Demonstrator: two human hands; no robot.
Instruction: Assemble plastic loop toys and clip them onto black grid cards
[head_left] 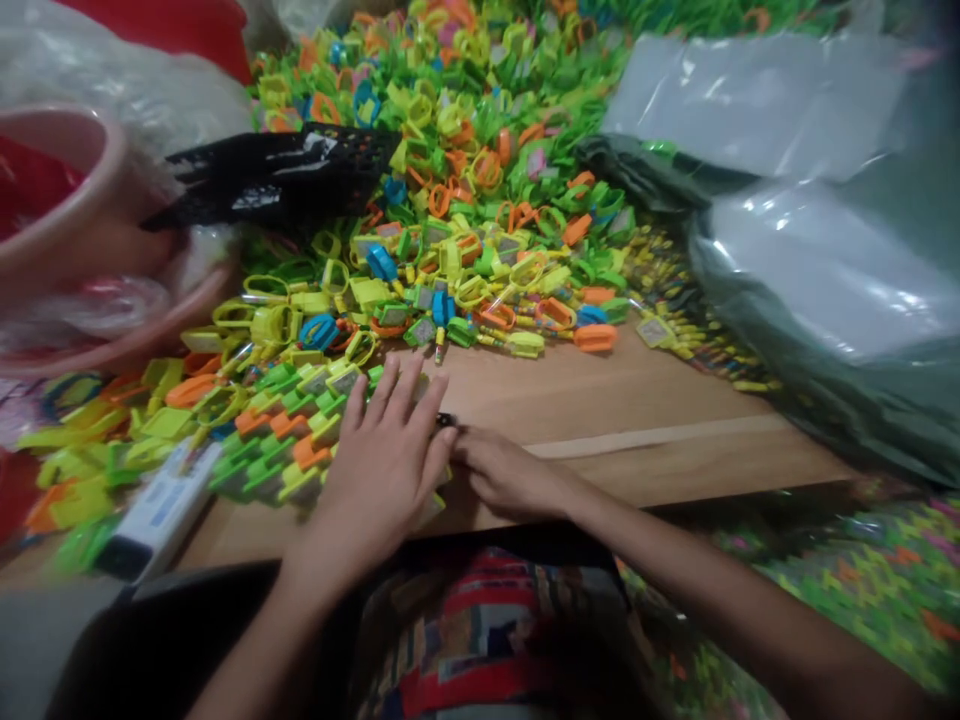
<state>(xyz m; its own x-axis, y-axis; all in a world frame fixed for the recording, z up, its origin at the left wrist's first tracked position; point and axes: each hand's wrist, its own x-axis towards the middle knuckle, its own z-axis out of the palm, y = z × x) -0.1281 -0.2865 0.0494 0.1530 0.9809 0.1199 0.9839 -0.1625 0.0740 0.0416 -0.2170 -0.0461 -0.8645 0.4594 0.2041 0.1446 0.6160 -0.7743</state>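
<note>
My left hand (386, 460) lies spread, its fingers apart, on rows of green, orange and yellow plastic pieces (285, 440) at the front of a wooden board (615, 400). It holds nothing that I can see. My right hand (510, 475) reaches in from the right, its fingertips pinched around a small black piece (446, 420) just beside my left fingertips. Most of that piece is hidden by my fingers. Behind my hands, a large heap of bright plastic rings and clips (450, 190) spreads across the board.
A pink basin (67, 130) and a black perforated plastic strip (277, 175) stand at the upper left. Clear plastic bags (757, 100) lie on dark green sheeting (810, 330) at the right. A white packet (157, 510) lies at the front left, above my patterned lap (487, 630).
</note>
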